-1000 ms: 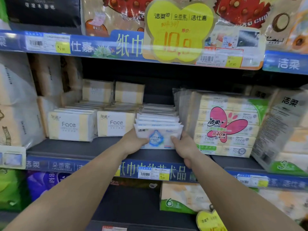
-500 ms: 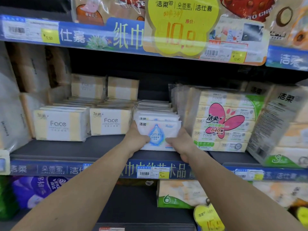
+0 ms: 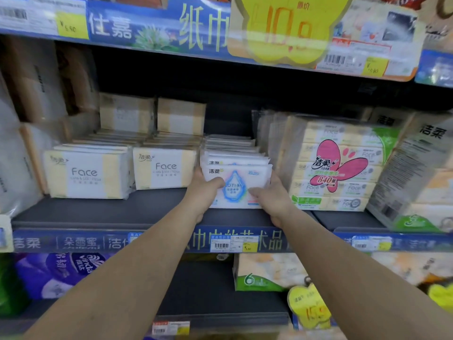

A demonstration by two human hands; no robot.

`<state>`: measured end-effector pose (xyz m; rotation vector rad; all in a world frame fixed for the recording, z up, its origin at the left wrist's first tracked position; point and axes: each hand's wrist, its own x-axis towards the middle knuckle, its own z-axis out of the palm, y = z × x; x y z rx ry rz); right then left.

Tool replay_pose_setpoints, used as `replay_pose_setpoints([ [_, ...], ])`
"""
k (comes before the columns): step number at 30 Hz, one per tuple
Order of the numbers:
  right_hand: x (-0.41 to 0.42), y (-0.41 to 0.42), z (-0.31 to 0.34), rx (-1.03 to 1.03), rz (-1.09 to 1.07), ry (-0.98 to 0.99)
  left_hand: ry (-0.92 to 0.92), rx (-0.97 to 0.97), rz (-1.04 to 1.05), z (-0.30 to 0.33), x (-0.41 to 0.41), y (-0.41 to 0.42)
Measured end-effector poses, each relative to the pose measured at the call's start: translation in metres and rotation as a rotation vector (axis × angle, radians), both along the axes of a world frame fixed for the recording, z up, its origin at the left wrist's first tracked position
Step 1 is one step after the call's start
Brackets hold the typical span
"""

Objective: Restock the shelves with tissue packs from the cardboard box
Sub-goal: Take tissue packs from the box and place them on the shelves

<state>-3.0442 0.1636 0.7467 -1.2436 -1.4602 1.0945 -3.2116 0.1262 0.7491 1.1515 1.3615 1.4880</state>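
A row of white tissue packs with a blue drop print stands on the dark middle shelf, between yellow Face packs and a large bundle. My left hand grips the left end of the front packs, thumb across the front face. My right hand grips the right end the same way. Both forearms reach straight in from below. The cardboard box is out of view.
Two rows of yellow Face tissue packs stand left of my hands. A big Face bundle with a pink butterfly label sits close on the right. A yellow price tag hangs from the upper shelf edge. Lower shelf holds more packs.
Both hands have pushed the white packs further back on the shelf, in line with the neighbouring rows. The camera has moved closer to the shelf.
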Motion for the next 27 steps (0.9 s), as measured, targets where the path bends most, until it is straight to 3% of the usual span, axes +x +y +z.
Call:
replay_pose_setpoints([
  [8,0.034,-0.055,0.019,0.037,0.055,-0.203,0.144,-0.091,0.201,0.011,0.009,-0.024],
  [12,0.082,-0.091,0.024,0.14,0.015,-0.312,0.709,-0.13,0.406,0.014,0.048,-0.051],
  [14,0.119,-0.106,0.022,0.192,-0.008,-0.428,0.934,-0.167,0.412,0.015,0.087,-0.066],
  [17,0.196,-0.13,0.013,0.217,-0.021,-0.698,1.138,-0.124,0.279,0.015,0.165,-0.09],
  [21,0.322,-0.167,-0.004,0.167,-0.15,-1.101,1.304,-0.103,-0.094,0.005,0.298,-0.118],
  [27,0.502,-0.224,-0.023,-0.019,-0.345,-1.177,1.403,0.009,-0.446,-0.013,0.495,-0.141],
])
